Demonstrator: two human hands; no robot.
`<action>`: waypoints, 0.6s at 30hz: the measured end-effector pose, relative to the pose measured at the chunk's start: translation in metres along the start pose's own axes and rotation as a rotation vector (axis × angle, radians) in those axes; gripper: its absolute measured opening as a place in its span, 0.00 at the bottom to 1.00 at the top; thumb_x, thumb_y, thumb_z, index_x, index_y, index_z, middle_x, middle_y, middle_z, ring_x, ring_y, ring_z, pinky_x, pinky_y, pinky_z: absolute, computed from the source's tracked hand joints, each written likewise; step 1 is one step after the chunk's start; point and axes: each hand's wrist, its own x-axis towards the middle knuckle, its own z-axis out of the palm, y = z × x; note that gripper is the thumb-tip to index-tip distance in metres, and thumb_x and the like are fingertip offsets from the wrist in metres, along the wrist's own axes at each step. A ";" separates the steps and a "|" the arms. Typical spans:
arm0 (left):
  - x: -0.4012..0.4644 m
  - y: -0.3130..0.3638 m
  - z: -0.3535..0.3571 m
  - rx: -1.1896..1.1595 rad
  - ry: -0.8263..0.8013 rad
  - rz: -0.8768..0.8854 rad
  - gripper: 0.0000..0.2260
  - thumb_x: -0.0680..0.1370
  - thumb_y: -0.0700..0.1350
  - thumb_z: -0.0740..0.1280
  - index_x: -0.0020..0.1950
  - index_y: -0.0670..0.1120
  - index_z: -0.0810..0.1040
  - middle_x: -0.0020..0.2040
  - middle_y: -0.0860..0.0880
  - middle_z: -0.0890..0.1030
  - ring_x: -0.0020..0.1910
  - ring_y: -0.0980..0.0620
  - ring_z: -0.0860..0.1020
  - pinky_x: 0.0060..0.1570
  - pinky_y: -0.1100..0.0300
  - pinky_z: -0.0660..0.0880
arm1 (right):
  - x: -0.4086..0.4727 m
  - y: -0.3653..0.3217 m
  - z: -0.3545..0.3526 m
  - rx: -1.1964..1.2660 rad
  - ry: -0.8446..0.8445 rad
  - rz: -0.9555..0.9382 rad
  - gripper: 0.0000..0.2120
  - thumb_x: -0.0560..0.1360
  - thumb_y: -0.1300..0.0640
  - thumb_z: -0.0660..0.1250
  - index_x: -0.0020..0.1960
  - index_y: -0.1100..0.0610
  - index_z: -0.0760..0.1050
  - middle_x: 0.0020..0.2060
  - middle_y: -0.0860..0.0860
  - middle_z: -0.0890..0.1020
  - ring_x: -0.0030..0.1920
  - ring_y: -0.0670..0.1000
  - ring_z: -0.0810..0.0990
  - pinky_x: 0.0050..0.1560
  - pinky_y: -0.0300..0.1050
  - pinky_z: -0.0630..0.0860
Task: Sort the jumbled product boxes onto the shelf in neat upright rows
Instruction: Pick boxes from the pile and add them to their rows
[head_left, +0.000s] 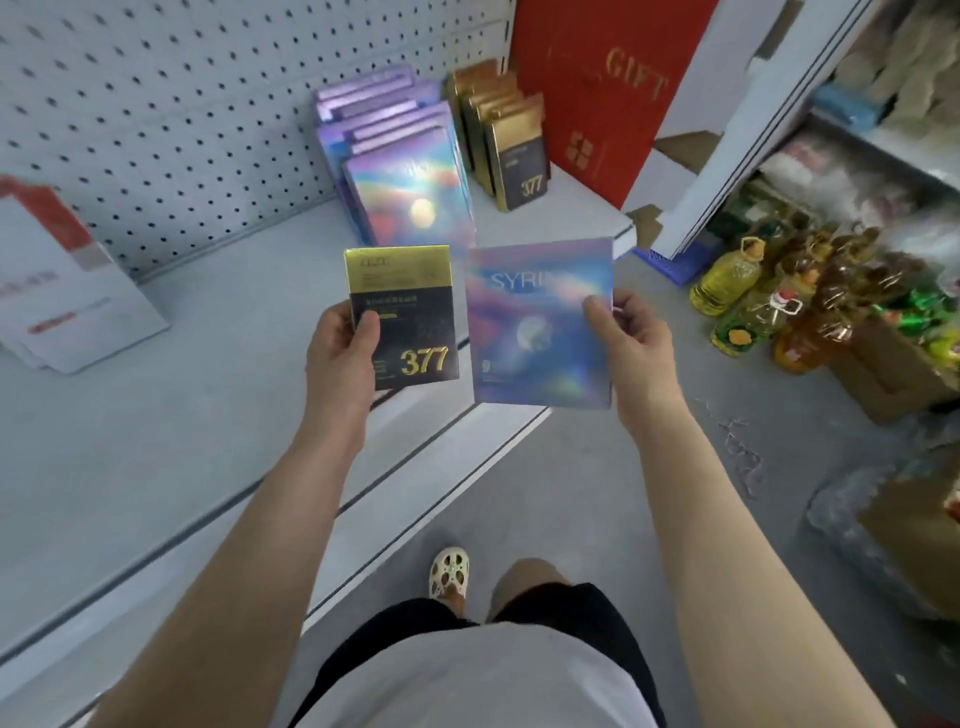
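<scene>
Two boxes up: left hand grips the gold-black box, right hand pinches the holographic box, above the shelf edge.

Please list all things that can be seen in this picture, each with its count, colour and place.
holographic boxes: several, purple-blue, upright row on shelf
gold boxes: several, gold-black, row right of them
gift box: one, red, shelf's right end
white-red boxes: a few, shelf's left
oil bottles: several, yellow, floor right
377 box: one, gold-black, held
SYRI box: one, purple-blue, held
left hand: grips 377 box
right hand: grips SYRI box
</scene>
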 end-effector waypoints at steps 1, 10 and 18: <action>0.006 0.003 0.006 0.002 0.029 0.002 0.08 0.82 0.45 0.61 0.59 0.46 0.75 0.51 0.53 0.82 0.44 0.59 0.82 0.43 0.62 0.77 | 0.018 -0.003 0.003 -0.005 -0.026 -0.002 0.10 0.76 0.51 0.70 0.54 0.54 0.79 0.42 0.49 0.85 0.42 0.50 0.84 0.41 0.46 0.80; 0.037 0.008 0.059 -0.093 0.361 -0.019 0.07 0.82 0.42 0.61 0.58 0.45 0.76 0.57 0.41 0.81 0.58 0.40 0.79 0.61 0.39 0.74 | 0.180 -0.020 0.055 -0.071 -0.467 -0.013 0.09 0.79 0.61 0.67 0.58 0.62 0.73 0.45 0.60 0.83 0.45 0.53 0.82 0.46 0.49 0.80; 0.032 0.004 0.113 -0.147 0.596 -0.069 0.06 0.82 0.42 0.61 0.57 0.47 0.76 0.53 0.44 0.82 0.53 0.44 0.81 0.59 0.42 0.77 | 0.275 -0.015 0.098 -0.306 -0.747 -0.209 0.12 0.78 0.62 0.68 0.61 0.60 0.73 0.53 0.56 0.81 0.53 0.54 0.80 0.58 0.55 0.76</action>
